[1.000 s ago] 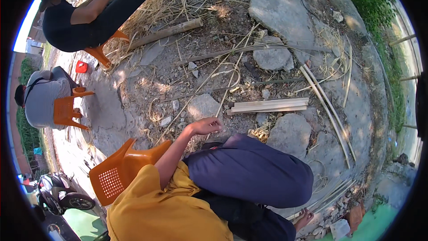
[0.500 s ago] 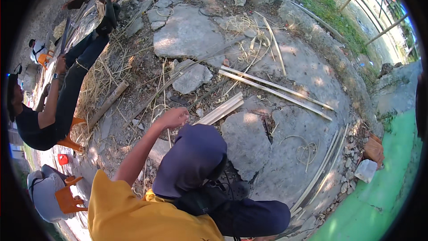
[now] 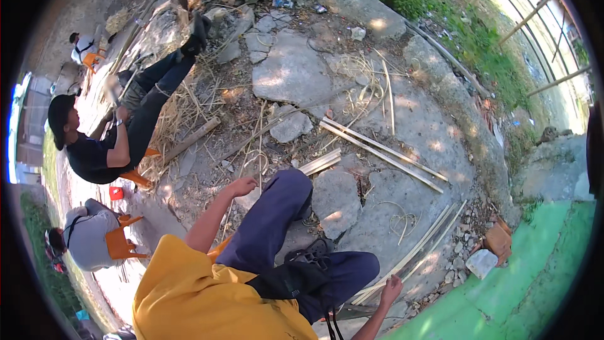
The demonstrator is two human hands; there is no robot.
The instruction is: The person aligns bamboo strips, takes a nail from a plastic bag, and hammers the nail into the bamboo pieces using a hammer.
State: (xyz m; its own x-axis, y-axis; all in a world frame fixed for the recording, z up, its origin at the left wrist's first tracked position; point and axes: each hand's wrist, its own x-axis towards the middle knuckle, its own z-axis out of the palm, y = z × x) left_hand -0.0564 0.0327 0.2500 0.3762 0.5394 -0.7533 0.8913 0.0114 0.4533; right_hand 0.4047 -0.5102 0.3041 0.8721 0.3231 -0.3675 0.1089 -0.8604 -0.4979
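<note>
The cracked ground point(image 3: 434, 126) carries everything here, with a green patch point(image 3: 516, 296) along its near right edge. Close to that edge lies a bundle of long pale strips point(image 3: 420, 246), its long axis slanting away and to the right from near the person's right knee point(image 3: 362, 271). The right hand point(image 3: 391, 288) is the nearer one: it overlaps the bundle's near end in this view, though whether it touches cannot be told. Its fingers look bent; I cannot tell whether they close on anything.

The left hand point(image 3: 242, 186) is well apart from that bundle, to the left of the raised left knee point(image 3: 289, 186). Its fingers curl loosely, with nothing seen in them. Nearest it are the short pale strips point(image 3: 322, 162), to its right and slightly farther off, past the knee, their axis also slanting away to the right.

Counted: four other people point(image 3: 94, 160); three orange chairs point(image 3: 119, 242) under them, plus a sliver of a fourth by the person's hip; one thick pole point(image 3: 193, 140); two separate strips point(image 3: 381, 157) side by side across the middle of the ground; at least three in the long bundle; one lone strip point(image 3: 389, 101) farther out; about three short ones; one pale block point(image 3: 482, 263) at the green patch's edge; one red container point(image 3: 116, 193).
</note>
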